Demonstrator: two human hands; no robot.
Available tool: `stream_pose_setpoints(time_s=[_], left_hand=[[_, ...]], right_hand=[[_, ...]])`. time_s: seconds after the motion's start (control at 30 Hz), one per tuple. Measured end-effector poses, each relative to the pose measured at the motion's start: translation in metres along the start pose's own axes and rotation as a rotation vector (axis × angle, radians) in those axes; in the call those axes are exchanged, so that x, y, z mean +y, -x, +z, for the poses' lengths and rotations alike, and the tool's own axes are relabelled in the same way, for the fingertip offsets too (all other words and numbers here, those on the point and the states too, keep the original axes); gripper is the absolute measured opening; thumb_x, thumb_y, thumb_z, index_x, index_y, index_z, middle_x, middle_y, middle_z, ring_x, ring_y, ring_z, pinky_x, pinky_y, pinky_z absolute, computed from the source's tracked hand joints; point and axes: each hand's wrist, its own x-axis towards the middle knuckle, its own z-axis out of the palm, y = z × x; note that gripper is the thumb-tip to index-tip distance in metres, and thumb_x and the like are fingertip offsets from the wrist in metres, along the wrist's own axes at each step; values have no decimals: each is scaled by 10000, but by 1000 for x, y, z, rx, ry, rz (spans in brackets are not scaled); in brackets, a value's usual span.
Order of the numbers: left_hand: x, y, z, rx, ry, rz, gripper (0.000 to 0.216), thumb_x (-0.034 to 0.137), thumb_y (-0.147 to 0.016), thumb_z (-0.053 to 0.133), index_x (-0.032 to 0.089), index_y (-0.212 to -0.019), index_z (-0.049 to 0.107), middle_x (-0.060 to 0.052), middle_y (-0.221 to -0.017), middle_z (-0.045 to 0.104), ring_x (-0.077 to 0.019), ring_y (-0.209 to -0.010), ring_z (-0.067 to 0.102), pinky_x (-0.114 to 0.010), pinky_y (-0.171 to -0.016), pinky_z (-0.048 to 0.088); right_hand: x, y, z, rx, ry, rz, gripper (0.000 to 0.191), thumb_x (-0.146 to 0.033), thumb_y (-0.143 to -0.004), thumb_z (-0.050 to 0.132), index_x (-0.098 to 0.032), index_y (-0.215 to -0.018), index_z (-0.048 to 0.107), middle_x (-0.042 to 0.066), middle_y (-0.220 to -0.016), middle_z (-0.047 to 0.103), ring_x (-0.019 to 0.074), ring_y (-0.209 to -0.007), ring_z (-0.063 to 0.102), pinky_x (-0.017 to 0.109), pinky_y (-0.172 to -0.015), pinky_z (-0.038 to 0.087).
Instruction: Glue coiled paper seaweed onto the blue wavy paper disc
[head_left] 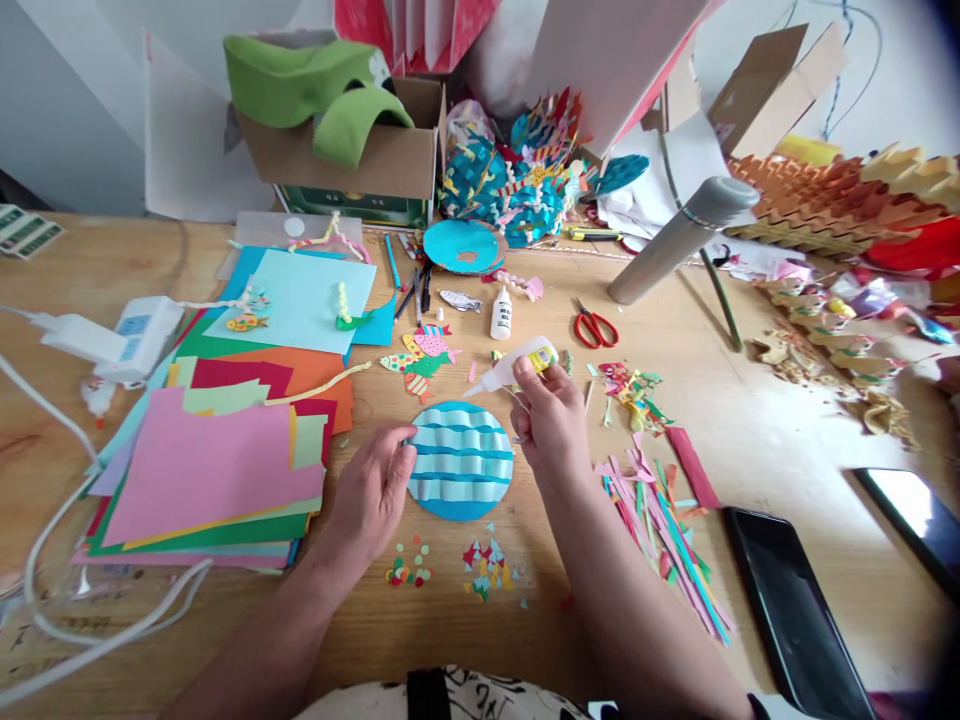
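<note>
A round blue paper disc (pixel 460 462) with wavy light-blue strips lies on the wooden table in front of me. My left hand (pixel 373 493) pinches its left edge. My right hand (pixel 550 412) is closed around a small glue bottle (pixel 517 366) with a yellow label, tipped sideways with its nozzle pointing left above the disc's upper rim. Paper fish (pixel 422 358) lie just beyond the disc. Small piles of coloured confetti (pixel 486 568) sit in front of it.
A stack of coloured paper sheets (pixel 217 460) lies left. Red scissors (pixel 595 326), a second glue bottle (pixel 501 313) and a grey tube (pixel 679 240) are beyond. Paper strip scraps (pixel 667 520) and two dark phones (pixel 795 610) lie right. White cables (pixel 45 600) run along the left.
</note>
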Motion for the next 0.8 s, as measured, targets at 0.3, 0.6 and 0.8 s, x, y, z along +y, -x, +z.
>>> stream_pose_setpoints(time_s=[0.3, 0.6, 0.8], left_hand=[[1, 1, 0, -32, -19, -11, 361, 382, -983, 314, 183, -1098, 591, -97, -1058, 707, -214, -973, 660, -356, -820, 525], [3, 0, 0, -29, 0, -8, 344, 378, -984, 322, 195, -1092, 591, -82, -1046, 703, -198, -979, 655, -330, -838, 514], [2, 0, 1, -27, -2, 0, 348, 377, -981, 327, 188, -1092, 597, -83, -1014, 701, -202, -955, 655, -340, -834, 517]], right_hand=[[21, 1, 8, -58, 435, -243, 359, -469, -765, 679, -186, -963, 582, 48, -873, 677, 91, -497, 519, 199, -373, 385], [37, 2, 10, -98, 550, -315, 327, -412, -753, 697, -199, -976, 591, 18, -826, 654, 114, -573, 537, 208, -447, 397], [38, 5, 12, -131, 583, -284, 291, -398, -788, 657, -204, -994, 586, 0, -842, 661, 67, -460, 439, 201, -422, 353]])
